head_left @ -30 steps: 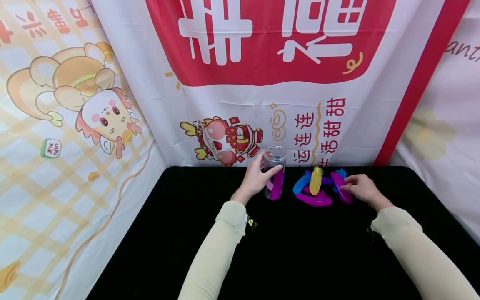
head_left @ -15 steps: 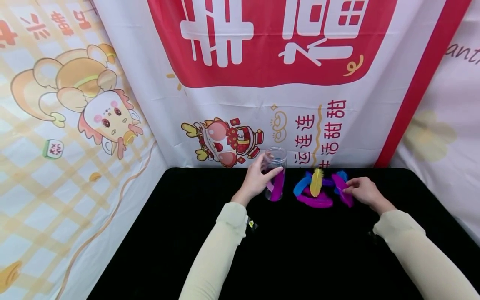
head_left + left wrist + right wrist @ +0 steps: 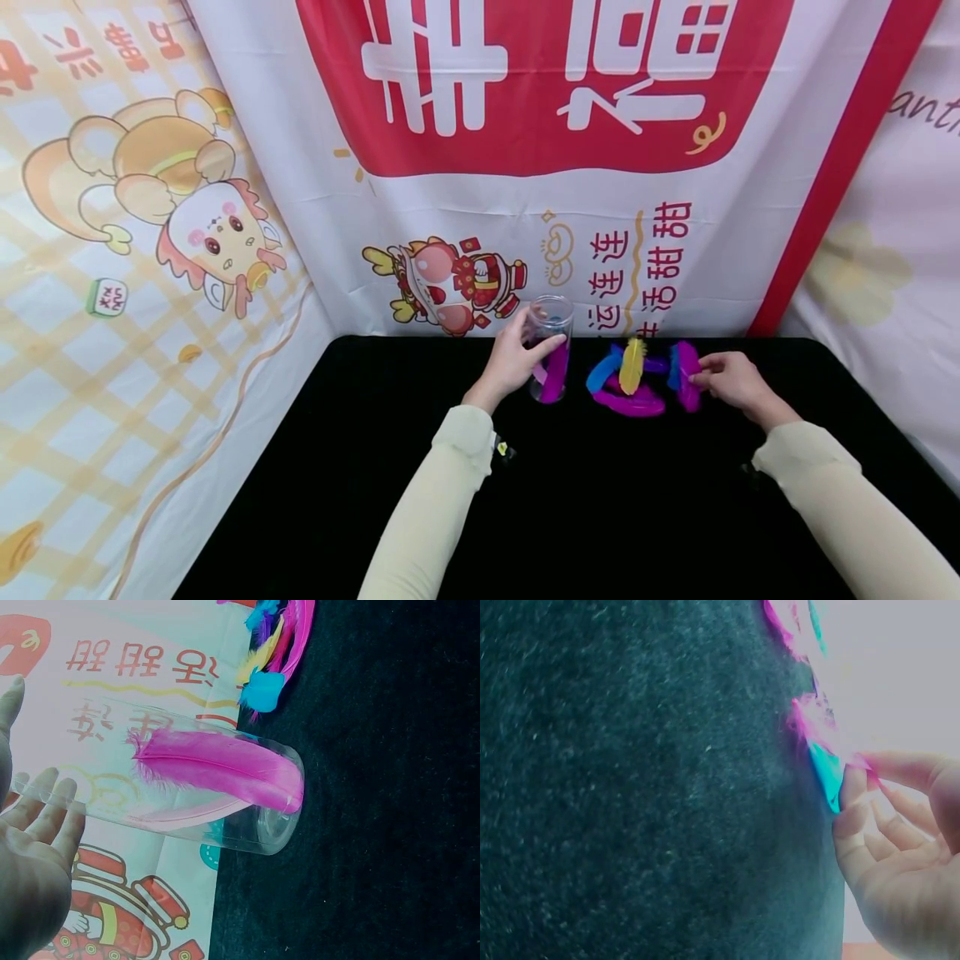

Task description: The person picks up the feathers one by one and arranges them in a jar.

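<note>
Bare hands, pale cream sleeves with gathered cuffs, black left-wrist device with yellow mark

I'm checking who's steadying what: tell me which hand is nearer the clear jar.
Left. The left hand holds the jar; the right hand is apart from it, off to the right past the yellow feather, pinching a magenta feather.

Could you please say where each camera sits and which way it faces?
Head: on the head, looking forward-down at table and feathers; left hand, right hand, sleeves show.
Left wrist: on that wrist, facing the jar; left hand shows.
Right wrist: on that wrist, facing table and feathers; right hand shows.
Head and left wrist share the jar.
</note>
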Demonstrator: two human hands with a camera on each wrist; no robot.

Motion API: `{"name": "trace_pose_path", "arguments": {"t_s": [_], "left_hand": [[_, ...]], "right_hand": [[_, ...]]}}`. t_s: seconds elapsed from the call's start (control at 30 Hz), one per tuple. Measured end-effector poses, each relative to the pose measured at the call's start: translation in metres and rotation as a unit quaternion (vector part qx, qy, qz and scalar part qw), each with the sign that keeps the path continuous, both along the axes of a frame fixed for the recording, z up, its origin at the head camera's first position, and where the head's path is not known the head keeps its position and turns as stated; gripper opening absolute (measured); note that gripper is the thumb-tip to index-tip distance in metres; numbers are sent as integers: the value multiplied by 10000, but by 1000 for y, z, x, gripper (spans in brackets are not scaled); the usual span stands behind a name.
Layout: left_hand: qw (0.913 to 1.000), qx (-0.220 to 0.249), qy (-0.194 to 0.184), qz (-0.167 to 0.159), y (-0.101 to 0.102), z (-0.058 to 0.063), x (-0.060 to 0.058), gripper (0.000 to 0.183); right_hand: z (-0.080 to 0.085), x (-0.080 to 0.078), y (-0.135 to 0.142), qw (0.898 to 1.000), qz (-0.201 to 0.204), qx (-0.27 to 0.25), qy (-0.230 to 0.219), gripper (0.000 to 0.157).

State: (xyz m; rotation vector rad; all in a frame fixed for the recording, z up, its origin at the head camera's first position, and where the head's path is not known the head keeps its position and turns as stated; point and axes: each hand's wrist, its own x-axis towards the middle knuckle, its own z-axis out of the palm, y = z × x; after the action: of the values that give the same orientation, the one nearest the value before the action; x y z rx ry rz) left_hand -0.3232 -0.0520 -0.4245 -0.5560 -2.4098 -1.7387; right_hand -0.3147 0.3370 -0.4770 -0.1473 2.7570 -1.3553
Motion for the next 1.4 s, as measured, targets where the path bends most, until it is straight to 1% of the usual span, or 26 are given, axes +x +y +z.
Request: {"name": "trace_pose_path", "arguments": {"t_s": [0.2,0.33,0.6,0.97,1.23,1.4], "left_hand": [[10000,-30,-5,11,0,0,1,62],[10000,-4,-1,-13,-1,1,1,62],[10000,24,41,-13,-1,0,0,59],[10000,-36,33,35,0,0,1,61],[10000,-45,5,47,0,0,1,64],[10000,-40,-9,30,0,0,1,65]], "right_hand": [[8,1,-3,9997,21,-86,-224,38],[12,0,-5,9995,10,-164,-281,35],[16,1,-8,9996,-38,-160,-210,32],[20,3,-12,9996,84,-237,133,29],[24,3,-15,9997,69,-184,142,30],[28,5,-19,9993,116,-279,217,29]]}}
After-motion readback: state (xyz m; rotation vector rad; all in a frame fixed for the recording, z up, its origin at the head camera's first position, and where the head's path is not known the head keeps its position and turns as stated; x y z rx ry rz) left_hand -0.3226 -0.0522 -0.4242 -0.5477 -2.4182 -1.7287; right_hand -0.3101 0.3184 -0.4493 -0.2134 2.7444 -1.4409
